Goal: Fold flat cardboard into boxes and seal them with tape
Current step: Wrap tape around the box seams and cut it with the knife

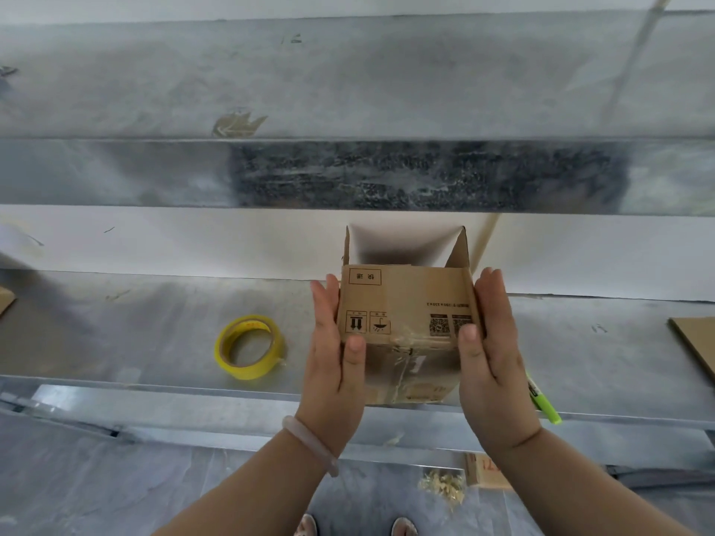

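Observation:
A small brown cardboard box (406, 299) is held above the metal shelf between both palms. Its near face shows clear tape along the seam; its far flaps stand open. My left hand (334, 357) presses flat on the box's left side, thumb on the near face. My right hand (493, 353) presses on the right side, thumb by the printed codes. A yellow roll of tape (249, 347) lies on the shelf left of the box, apart from both hands.
The grey metal shelf (154, 326) has a front edge just below the box. A flat cardboard sheet (696, 342) lies at the far right, a green marker (543, 404) by my right wrist. Another shelf level (348, 83) hangs overhead. Scraps and cardboard lie on the floor.

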`<state>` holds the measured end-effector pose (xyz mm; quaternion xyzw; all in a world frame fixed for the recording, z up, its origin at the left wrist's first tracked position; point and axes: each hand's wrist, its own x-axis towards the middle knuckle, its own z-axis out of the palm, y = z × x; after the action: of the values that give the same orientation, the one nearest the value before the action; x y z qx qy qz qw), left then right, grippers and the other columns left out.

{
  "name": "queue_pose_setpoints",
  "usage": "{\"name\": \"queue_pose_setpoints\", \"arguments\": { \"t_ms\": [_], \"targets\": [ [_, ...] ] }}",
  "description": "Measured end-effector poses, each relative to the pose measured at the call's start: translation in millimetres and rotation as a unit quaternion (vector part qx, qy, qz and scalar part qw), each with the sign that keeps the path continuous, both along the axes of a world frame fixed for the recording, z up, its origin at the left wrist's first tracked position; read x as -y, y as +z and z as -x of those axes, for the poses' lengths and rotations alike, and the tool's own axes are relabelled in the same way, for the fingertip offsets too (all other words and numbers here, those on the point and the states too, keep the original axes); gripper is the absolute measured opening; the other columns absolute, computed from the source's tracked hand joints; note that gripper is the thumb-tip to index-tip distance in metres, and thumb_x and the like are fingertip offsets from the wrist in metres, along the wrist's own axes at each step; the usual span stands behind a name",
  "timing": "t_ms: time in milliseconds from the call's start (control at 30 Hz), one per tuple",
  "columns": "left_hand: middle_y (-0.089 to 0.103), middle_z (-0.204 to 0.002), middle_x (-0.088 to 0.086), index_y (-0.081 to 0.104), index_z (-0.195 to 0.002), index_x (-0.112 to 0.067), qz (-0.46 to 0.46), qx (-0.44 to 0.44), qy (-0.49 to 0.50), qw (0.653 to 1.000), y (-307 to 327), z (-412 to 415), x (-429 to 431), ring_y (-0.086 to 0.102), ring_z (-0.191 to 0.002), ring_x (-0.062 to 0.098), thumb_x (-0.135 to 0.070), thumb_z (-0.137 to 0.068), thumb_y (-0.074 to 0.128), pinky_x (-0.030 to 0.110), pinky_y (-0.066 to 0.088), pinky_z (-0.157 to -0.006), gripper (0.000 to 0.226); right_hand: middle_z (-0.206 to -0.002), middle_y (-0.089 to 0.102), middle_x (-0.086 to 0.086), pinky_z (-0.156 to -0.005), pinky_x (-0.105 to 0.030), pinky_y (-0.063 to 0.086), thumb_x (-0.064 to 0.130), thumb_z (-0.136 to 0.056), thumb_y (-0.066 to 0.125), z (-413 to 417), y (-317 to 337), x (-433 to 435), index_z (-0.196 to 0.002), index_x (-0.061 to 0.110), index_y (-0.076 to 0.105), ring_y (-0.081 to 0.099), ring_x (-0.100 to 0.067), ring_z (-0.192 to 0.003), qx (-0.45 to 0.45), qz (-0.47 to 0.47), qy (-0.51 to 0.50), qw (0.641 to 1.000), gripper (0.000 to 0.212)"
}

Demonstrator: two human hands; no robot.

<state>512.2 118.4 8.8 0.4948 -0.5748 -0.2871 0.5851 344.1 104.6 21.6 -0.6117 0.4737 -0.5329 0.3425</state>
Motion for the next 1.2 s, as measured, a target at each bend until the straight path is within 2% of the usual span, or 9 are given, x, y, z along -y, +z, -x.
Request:
{"name": "queue_pose_setpoints", "arguments": {
  "t_ms": [100, 200, 300, 433, 533, 633, 933, 1067, 1200],
  "targets": [
    [0.014, -0.160, 0.004, -0.007, -0.150, -0.021, -0.026, -0.059, 0.005, 0.998, 5.5, 4.9, -3.5, 0.019, -0.146, 0.012, -0.032, -0.102, 0.030, 0.025, 0.026, -0.115, 0.061, -0.151, 0.032, 0.023, -0.112, -0.017, 0.031, 0.032, -0.102, 0.039, -8.8, 5.9, -6.1, -0.140, 0.050, 0.024, 0.032, 0.007, -0.137, 0.123, -0.074, -0.028, 0.989, 0.045],
    [0.023, -0.155, -0.008, -0.001, -0.151, -0.022, -0.100, -0.140, 0.036, 0.984, 13.1, 12.3, -7.5, 0.030, -0.133, -0.014, -0.032, -0.101, 0.032, 0.003, 0.031, -0.098, 0.061, -0.145, 0.043, 0.020, -0.109, -0.019, 0.037, 0.053, -0.086, 0.040, -14.6, 5.3, -13.1, -0.141, 0.051, 0.028, 0.043, 0.009, -0.128, 0.160, -0.175, -0.047, 0.970, 0.056],
    [0.031, -0.150, -0.018, 0.012, -0.150, -0.028, -0.154, -0.169, 0.049, 0.972, 19.0, 14.4, -9.6, 0.033, -0.119, -0.028, -0.041, -0.087, 0.037, -0.004, 0.031, -0.087, 0.069, -0.134, 0.053, 0.021, -0.086, -0.003, 0.043, 0.059, -0.080, 0.041, -13.4, 7.9, -15.1, -0.148, 0.044, 0.030, 0.050, 0.019, -0.112, 0.177, -0.235, -0.026, 0.955, 0.070],
    [0.045, -0.138, -0.020, 0.031, -0.144, -0.029, -0.151, -0.176, 0.060, 0.971, 27.0, 16.5, -11.5, 0.043, -0.112, -0.026, -0.035, -0.095, 0.038, -0.002, 0.037, -0.083, 0.050, -0.110, 0.068, 0.020, -0.069, -0.008, 0.045, 0.060, -0.065, 0.062, -14.4, 24.3, -13.5, -0.129, 0.042, 0.050, 0.062, 0.008, -0.096, 0.140, -0.264, -0.013, 0.954, 0.068],
    [0.065, -0.119, -0.014, 0.048, -0.135, -0.029, -0.147, -0.166, 0.072, 0.972, 31.3, 20.0, -7.7, 0.060, -0.106, -0.004, -0.030, -0.091, 0.063, 0.012, 0.049, -0.083, 0.046, -0.096, 0.072, 0.021, -0.079, -0.023, 0.053, 0.052, -0.067, 0.077, -18.1, 21.9, -10.2, -0.111, 0.041, 0.060, 0.067, -0.001, -0.093, 0.109, -0.271, -0.052, 0.955, 0.048],
    [0.070, -0.103, -0.015, 0.053, -0.120, -0.037, -0.145, -0.131, 0.103, 0.975, 29.0, 21.1, -2.0, 0.066, -0.096, 0.001, -0.011, -0.084, 0.071, 0.014, 0.052, -0.075, 0.049, -0.097, 0.072, 0.018, -0.084, -0.033, 0.056, 0.042, -0.081, 0.072, -20.0, 18.6, -7.5, -0.111, 0.038, 0.062, 0.069, -0.006, -0.093, 0.119, -0.276, -0.063, 0.952, 0.032],
    [0.068, -0.110, -0.015, 0.057, -0.122, -0.035, -0.140, -0.135, 0.077, 0.978, 30.2, 19.0, -5.5, 0.064, -0.104, 0.005, -0.031, -0.085, 0.056, 0.030, 0.053, -0.087, 0.037, -0.102, 0.070, 0.013, -0.062, -0.010, 0.048, 0.039, -0.097, 0.053, -15.4, 22.2, -11.3, -0.120, 0.035, 0.058, 0.067, -0.002, -0.089, 0.150, -0.277, -0.050, 0.948, 0.024],
    [0.069, -0.101, -0.019, 0.052, -0.115, -0.042, -0.130, -0.099, 0.101, 0.981, 29.8, 19.5, -4.3, 0.065, -0.096, -0.001, -0.020, -0.078, 0.078, 0.012, 0.050, -0.075, 0.050, -0.101, 0.072, 0.016, -0.079, -0.028, 0.056, 0.047, -0.080, 0.071, -17.2, 20.4, -8.6, -0.115, 0.039, 0.059, 0.068, -0.004, -0.092, 0.105, -0.269, -0.047, 0.956, 0.038],
    [0.069, -0.105, -0.017, 0.053, -0.119, -0.039, -0.116, -0.081, 0.091, 0.986, 28.4, 21.9, -2.7, 0.064, -0.099, 0.000, -0.022, -0.084, 0.066, 0.016, 0.053, -0.078, 0.041, -0.099, 0.071, 0.014, -0.072, -0.020, 0.051, 0.037, -0.091, 0.062, -14.0, 19.0, -7.8, -0.108, 0.037, 0.060, 0.066, -0.005, -0.093, 0.083, -0.265, -0.061, 0.959, 0.017]
  ]
}}
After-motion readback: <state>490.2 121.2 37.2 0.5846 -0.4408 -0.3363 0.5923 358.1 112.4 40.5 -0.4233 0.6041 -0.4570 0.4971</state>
